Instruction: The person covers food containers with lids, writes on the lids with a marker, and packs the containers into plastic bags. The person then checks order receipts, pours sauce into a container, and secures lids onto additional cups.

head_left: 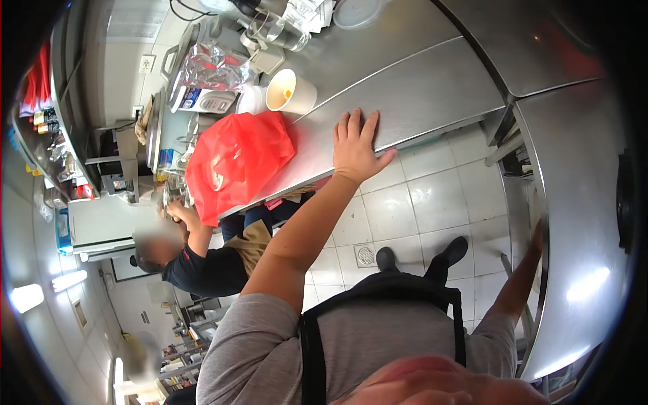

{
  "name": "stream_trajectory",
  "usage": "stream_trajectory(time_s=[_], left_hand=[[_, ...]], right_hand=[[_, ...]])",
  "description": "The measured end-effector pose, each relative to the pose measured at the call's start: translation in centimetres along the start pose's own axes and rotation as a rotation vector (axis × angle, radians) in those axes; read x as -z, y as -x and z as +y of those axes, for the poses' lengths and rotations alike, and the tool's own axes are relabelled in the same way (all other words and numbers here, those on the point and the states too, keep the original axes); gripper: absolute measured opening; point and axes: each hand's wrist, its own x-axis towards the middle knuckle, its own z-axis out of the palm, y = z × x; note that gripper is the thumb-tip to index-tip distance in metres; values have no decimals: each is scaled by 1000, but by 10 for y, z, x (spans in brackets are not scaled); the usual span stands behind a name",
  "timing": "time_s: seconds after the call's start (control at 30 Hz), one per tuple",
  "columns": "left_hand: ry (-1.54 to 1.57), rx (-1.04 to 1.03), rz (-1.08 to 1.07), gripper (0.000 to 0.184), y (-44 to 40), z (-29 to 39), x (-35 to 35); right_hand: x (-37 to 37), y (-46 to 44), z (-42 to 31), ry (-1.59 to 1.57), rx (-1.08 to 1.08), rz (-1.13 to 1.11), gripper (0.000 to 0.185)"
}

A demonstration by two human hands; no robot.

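My left hand (356, 145) lies flat on the edge of the stainless steel counter (418, 84), palm down with its fingers spread, and holds nothing. To its left, a red plastic bag (239, 158) rests on the counter with something inside that I cannot make out. Just above the bag stands an open pale tub (304, 94) with a bit of orange inside. My right arm reaches down at the right, where my right hand (538, 236) is mostly hidden at the edge of a metal surface (574, 175); its fingers do not show.
Foil packaging (216, 67), a clear glass jug (287, 32) and a plastic lid (358, 12) are farther along the counter. Another person in a dark shirt (206, 270) works at the left. White floor tiles (432, 202) with a drain (365, 255) lie below.
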Motion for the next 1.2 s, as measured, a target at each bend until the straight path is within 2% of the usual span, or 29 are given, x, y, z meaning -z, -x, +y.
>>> stream_trajectory(time_s=[0.2,0.4,0.63,0.7,0.77,0.8,0.87,0.97,1.07,1.13,1.2], left_hand=[[-16,-17,27,69,-1,0,1],[-30,-168,76,69,0,-6,-12],[-115,-117,145,65,4,9,-7],[-127,-95,131,65,4,10,-4],[-132,-88,133,65,5,8,-4],[-135,-85,136,65,5,6,-4],[-94,-85,147,66,5,2,-8],[-32,-75,158,67,6,-2,-7],[446,-62,227,62,14,4,-24],[649,-250,85,52,25,38,3],[1469,150,-352,41,50,83,26]], right_hand=[[5,-5,-7,-114,-56,-20,35],[44,-7,-4,-219,-168,-30,34],[84,-21,-13,-372,-198,11,32],[104,-18,-12,-487,-197,-81,32],[133,-22,-8,-633,-232,-274,24],[184,-28,-7,-729,-227,-400,18],[234,-30,-7,-1057,-121,-118,11],[299,-30,-21,-1154,60,64,16],[357,-37,-32,-1124,219,190,19],[386,-44,-37,-1132,290,273,19],[412,-51,-41,-1151,368,311,19]])
